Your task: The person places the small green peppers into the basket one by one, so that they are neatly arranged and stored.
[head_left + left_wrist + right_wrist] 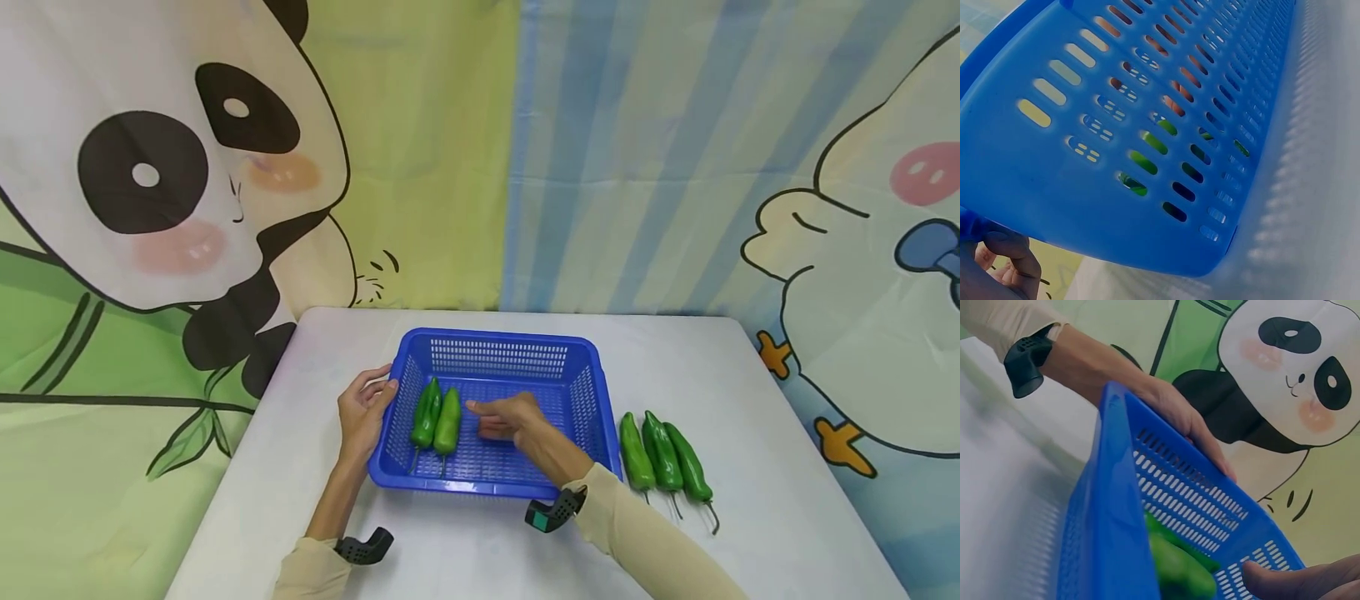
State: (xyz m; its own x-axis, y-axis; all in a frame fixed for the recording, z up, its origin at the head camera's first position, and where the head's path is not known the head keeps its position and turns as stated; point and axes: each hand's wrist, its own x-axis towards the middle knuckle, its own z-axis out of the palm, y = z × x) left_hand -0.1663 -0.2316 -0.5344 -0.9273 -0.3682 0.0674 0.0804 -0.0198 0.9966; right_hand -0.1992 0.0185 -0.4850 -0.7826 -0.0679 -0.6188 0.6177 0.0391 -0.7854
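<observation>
A blue plastic basket (pixel 495 492) stands on the table. My left hand (pixel 363 417) holds its left rim, with the thumb along the edge; in the left wrist view curled fingers (pixel 1016 259) show by the rim corner. Inside, on the left, two green peppers (pixel 427 412) (pixel 447 421) lie side by side, stems toward me. My right hand (pixel 513 418) is inside the basket, just right of these peppers, thumb pointing left and nothing visible in its grasp. The right wrist view shows its thumb (pixel 1272 581) apart from the blurred green pepper (pixel 1179 569).
Three more green peppers (pixel 662 454) lie on the white table (pixel 780 500) just right of the basket, stems toward me. Behind the table hangs a cartoon-printed curtain (pixel 637 167). Both wrists wear black straps.
</observation>
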